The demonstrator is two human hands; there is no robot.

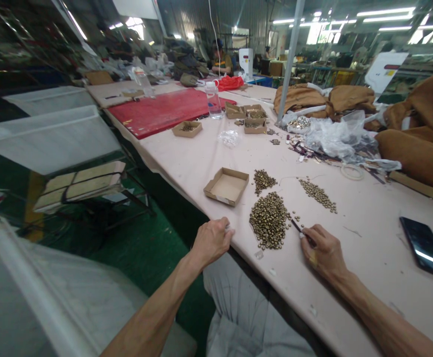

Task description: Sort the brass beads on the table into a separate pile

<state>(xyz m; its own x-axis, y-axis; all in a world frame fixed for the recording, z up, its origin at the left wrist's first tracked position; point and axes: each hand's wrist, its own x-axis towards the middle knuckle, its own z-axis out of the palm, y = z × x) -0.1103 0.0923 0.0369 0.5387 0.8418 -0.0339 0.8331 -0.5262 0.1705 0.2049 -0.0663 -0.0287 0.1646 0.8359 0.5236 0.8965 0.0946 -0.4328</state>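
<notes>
My right hand (323, 249) rests on the table, its fingers pinched around a thin dark stick (296, 226). The stick's tip points at the right side of a large pile of small brass-coloured metal pieces (269, 220), which look like snaps or rivets. A few loose pieces lie close to the tip. At the table's near edge my left hand (213, 240) is closed; whatever its fingers may hold is too small to make out. Beyond it stands an empty shallow cardboard box (227, 185). A smaller pile (264, 181) and a spread-out group of pieces (317, 195) lie farther back.
A black phone (426, 247) lies at the right. Farther back are small filled boxes (187, 129), a water bottle (213, 100), a red board (164, 111), plastic bags (345, 136) and brown fabric pieces (413, 148). White bins (53, 134) and a padded stool (81, 186) stand left.
</notes>
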